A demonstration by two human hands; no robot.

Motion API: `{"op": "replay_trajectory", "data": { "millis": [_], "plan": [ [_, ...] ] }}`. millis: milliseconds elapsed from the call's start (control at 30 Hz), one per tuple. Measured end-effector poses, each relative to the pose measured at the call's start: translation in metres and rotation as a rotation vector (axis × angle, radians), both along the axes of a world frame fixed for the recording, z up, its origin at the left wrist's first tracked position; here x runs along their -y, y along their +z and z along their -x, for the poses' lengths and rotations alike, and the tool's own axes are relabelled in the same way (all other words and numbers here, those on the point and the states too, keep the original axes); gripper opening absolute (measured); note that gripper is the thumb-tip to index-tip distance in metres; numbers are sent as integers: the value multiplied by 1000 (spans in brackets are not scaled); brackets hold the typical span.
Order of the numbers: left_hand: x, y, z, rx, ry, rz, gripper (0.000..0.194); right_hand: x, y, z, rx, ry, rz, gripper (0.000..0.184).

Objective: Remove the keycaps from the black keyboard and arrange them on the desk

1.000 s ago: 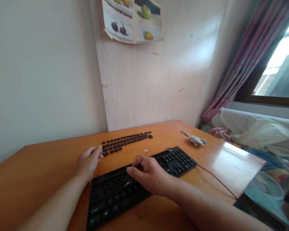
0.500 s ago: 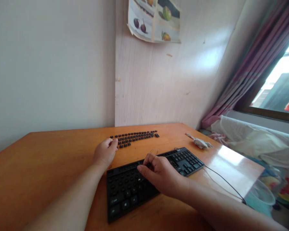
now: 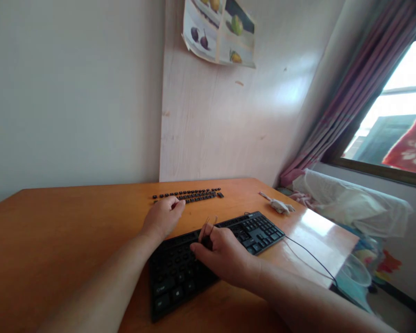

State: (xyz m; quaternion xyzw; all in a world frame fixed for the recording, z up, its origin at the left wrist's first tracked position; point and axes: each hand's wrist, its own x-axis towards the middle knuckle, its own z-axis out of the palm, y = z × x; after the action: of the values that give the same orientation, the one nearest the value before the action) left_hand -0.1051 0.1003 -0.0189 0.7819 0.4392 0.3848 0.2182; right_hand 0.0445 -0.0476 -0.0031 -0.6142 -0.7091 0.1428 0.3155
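Note:
A black keyboard [image 3: 167, 303] lies at a slant on the desk, with many keycaps off its left part and bare key sockets showing there. My right hand [image 3: 225, 256] is closed over the middle of it, gripping a wire keycap puller [image 3: 205, 226] whose thin loops point up. Beyond the keyboard, loose black keycaps [image 3: 194, 199] are laid out in rows. My left hand [image 3: 164, 216] is closed at the near side of these rows and hides some of them. Whatever its fingertips hold, if anything, is hidden.
A brownish wooden desk [image 3: 72, 231] meets the wall. A crumpled whitish cloth [image 3: 279, 206] lies at its right. The keyboard's black cable [image 3: 312, 253] runs over the right edge, near a clear plastic tub [image 3: 355, 270].
My left hand has moved right along the keycap rows, now covering the nearest ones. My right hand has turned, so the puller's wires show more. The view has shifted slightly right.

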Motion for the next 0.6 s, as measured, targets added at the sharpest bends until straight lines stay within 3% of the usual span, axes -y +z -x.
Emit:
{"op": "replay_trajectory", "data": {
  "millis": [200, 600],
  "plan": [
    [19, -2, -21, -99, -207, 38, 37, 0, -7, -4, -163, 8, -56, 15],
    [20, -10, -20, -50, -295, 125, 33, -3, -12, -4, -362, -59, -47, 12]
  ]
}}
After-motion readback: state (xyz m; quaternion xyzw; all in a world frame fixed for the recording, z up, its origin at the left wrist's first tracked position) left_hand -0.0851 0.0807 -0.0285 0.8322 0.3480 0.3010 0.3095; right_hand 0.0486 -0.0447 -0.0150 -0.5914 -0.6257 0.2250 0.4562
